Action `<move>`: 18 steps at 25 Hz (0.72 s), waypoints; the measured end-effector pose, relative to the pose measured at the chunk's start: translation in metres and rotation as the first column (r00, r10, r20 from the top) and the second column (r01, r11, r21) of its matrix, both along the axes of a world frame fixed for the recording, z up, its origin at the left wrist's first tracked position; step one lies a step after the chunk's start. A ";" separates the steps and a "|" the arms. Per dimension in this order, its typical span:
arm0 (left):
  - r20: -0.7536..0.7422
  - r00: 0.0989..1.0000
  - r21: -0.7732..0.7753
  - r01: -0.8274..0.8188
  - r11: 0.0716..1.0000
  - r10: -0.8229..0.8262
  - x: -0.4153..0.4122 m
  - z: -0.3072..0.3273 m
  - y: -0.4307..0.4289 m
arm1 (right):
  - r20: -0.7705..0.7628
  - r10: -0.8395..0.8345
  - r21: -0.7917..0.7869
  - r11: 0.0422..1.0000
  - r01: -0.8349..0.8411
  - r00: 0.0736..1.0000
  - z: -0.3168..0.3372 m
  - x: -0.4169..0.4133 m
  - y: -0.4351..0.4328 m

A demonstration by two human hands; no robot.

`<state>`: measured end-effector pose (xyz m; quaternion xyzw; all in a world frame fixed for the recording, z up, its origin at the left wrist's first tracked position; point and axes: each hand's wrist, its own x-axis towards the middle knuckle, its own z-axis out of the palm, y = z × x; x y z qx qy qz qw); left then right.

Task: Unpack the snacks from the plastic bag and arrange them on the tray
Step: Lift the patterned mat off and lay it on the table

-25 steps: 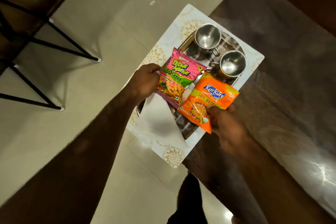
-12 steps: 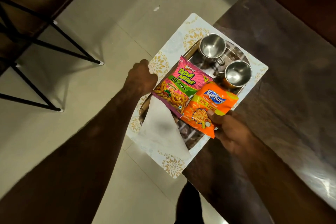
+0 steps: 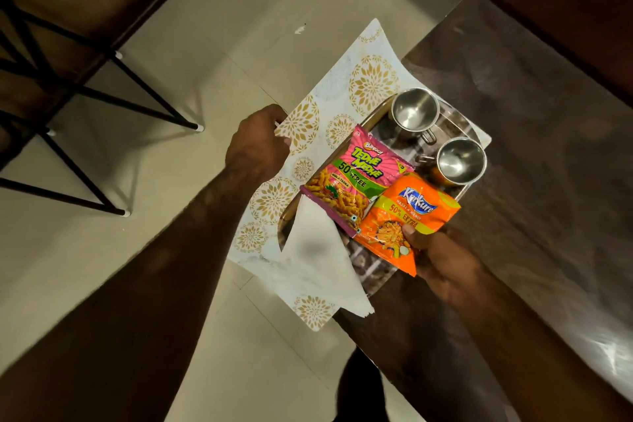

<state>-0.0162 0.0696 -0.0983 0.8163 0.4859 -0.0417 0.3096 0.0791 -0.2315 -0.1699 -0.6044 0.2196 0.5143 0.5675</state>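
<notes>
We are in the arranging step. Our right hand pinches the lower corner of the orange Kurkure snack packet, holding it over the oval steel tray on the dark tabletop. The pink Tedhe Medhe snack packet lies on the tray just beside it. Our left hand rests curled at the patterned mat's edge, grasping nothing we can see. Next, we should probably lay the orange packet flat, clear of the two steel cups.
</notes>
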 end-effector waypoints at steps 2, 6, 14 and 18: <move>0.030 0.999 0.012 0.011 1.000 -0.012 -0.001 0.014 0.008 | -0.011 -0.013 -0.028 1.000 0.013 1.000 0.003 0.003 -0.009; 0.036 0.998 0.006 0.053 0.999 -0.053 -0.002 0.045 0.018 | -0.038 -0.035 -0.090 0.995 0.031 0.999 0.009 0.012 -0.024; 0.077 0.989 0.124 0.114 0.986 -0.125 -0.009 0.127 0.038 | -0.018 0.011 -0.205 0.979 -0.015 1.000 0.042 0.015 -0.021; 0.103 0.980 0.204 0.144 0.968 -0.168 -0.015 0.187 0.052 | 0.003 0.172 -0.327 0.931 -0.162 0.985 0.081 0.018 -0.009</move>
